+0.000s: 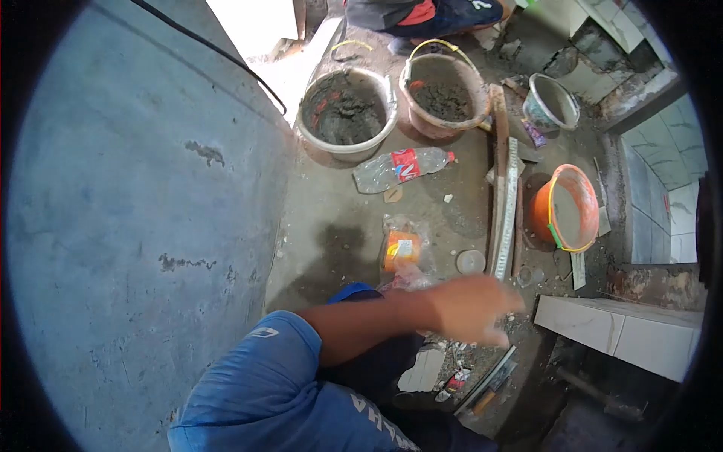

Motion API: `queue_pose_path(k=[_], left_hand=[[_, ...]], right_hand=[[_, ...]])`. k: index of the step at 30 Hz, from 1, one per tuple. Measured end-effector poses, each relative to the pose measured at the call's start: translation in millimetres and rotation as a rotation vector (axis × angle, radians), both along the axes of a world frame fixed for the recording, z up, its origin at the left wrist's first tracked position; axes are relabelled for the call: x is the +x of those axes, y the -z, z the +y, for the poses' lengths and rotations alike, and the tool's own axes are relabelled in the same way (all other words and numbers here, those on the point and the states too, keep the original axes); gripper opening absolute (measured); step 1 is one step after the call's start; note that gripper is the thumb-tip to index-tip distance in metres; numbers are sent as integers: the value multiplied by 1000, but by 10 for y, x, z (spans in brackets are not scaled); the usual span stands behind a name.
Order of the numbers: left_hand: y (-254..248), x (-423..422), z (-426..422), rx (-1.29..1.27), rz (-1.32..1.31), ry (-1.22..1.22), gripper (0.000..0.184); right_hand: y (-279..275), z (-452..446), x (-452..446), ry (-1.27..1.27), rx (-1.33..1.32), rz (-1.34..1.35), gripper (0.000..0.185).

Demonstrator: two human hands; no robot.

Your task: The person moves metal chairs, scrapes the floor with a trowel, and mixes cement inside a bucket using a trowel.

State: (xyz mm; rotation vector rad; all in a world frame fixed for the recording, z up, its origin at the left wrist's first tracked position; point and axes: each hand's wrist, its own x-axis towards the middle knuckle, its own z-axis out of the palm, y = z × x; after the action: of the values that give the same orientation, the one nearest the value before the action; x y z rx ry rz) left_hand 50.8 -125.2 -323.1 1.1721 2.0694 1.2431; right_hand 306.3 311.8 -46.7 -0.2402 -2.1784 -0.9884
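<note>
My left hand (476, 310) reaches across in front of me to the right, blurred by motion. Its fingers and thumb are apart, and nothing shows in it. Under and around it lie bits of rubble, a clear plastic cup (471, 261) and a plastic bag with an orange packet (401, 250). A long, cement-smeared bar (507, 218) runs along the floor just beyond the fingers. Below the hand are a broken tile piece (423, 369) and a thin strip (486, 380). My right hand is out of the picture.
Two buckets of wet mortar, a white-rimmed one (346, 147) and a yellow-handled one (440, 124), stand ahead. A plastic bottle (399, 169) lies before them. An orange bucket (536, 207) and a small pail (533, 113) are right. A tiled ledge (580, 322) juts in. Another person's shoe (482, 11) shows at top.
</note>
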Motion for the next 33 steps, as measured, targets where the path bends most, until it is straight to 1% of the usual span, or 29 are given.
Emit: queue_pose_path(k=[2, 3, 4, 5, 6, 7, 8, 9, 10, 11, 12, 13, 14, 15, 16, 17, 18, 19, 20, 21, 23, 24, 25, 26, 28, 29, 30, 32, 33], left_hand=[[350, -233, -399, -9, -86, -172, 53], [617, -379, -581, -97, -133, -228, 47], [969, -413, -836, -6, -232, -335, 39], [1420, -471, -1061, -134, -282, -373, 39], [1886, -492, -1280, -450, -236, -444, 41], [2119, -393, -1466, -418, -257, -562, 43], [2645, -186, -1669, -507, -42, -638, 44], [2879, -59, -1857, -549, -257, -576, 52], [3044, 57, -1907, -603, -473, -496, 61], [3111, 218, -1809, -612, -495, -412, 61], [3104, 418, -1754, -505, -827, -542, 65], [3108, 535, -1702, -400, -1145, -692, 69], [3141, 625, -1598, -430, -1153, -645, 69], [3180, 721, -1458, -363, -1196, -642, 74], [3223, 795, -1361, -294, -1239, -641, 79], [3349, 844, -1310, -309, -1235, -613, 79], [3500, 856, -1231, -265, -1108, -550, 79], [3590, 858, -1178, -222, -984, -492, 80], [3471, 819, -1097, -234, -980, -474, 80], [3357, 780, -1008, -192, -969, -437, 76], [3327, 784, -864, -147, -943, -395, 72], [3416, 781, -799, -273, -899, -452, 63], [3485, 701, -678, -380, -844, -517, 54], [3396, 602, -521, -353, -818, -520, 54], [3223, 533, -280, -308, -775, -573, 33], [3284, 514, -207, -37, -911, -609, 23], [3422, 445, -189, -27, -897, -610, 23], [3633, 251, -165, -48, -820, -546, 24], [3674, 114, -117, -39, -805, -554, 24]], right_hand=[[1503, -910, -704, -70, -655, -454, 42], [2217, -1322, -891, -31, -910, -694, 41], [2887, -1537, -782, 112, -1125, -773, 50], [3472, -1659, -608, 387, -1428, -979, 55], [4080, -1682, -433, 519, -1647, -1216, 68], [4187, -2000, -537, 671, -1938, -1225, 76], [4712, -1958, -233, 768, -1946, -1071, 77], [5470, -1781, 141, 762, -1898, -953, 79], [5899, -1651, 539, 770, -1844, -839, 81], [5806, -1795, 656, 774, -1888, -658, 82], [5669, -2015, 644, 777, -1917, -478, 84], [5596, -2134, 664, 971, -1914, -455, 86], [5547, -2207, 674, 1147, -1907, -439, 88], [5487, -2245, 674, 1186, -1912, -407, 88], [5411, -2274, 674, 1173, -2192, -253, 88], [5393, -2302, 694, 1116, -2467, -75, 88], [5438, -2347, 720, 1111, -2469, -39, 88], [5526, -2424, 784, 972, -2516, 22, 89], [5568, -2543, 851, 843, -2557, 81, 90], [5609, -2654, 909, 943, -2504, 135, 87], [5534, -2795, 836, 924, -2462, 149, 90], [5510, -2791, 736, 889, -2412, 143, 93], [5640, -2766, 751, 767, -2401, 122, 82], [5628, -2722, 590, 722, -2397, 135, 82], [5591, -2713, 387, 676, -2261, 95, 76], [5765, -2687, 311, 669, -2121, 55, 71], [5823, -2644, 248, 649, -2122, 60, 71], [5694, -2609, -85, 385, -2156, 7, 68], [5733, -2574, -196, 253, -1983, -80, 63]])
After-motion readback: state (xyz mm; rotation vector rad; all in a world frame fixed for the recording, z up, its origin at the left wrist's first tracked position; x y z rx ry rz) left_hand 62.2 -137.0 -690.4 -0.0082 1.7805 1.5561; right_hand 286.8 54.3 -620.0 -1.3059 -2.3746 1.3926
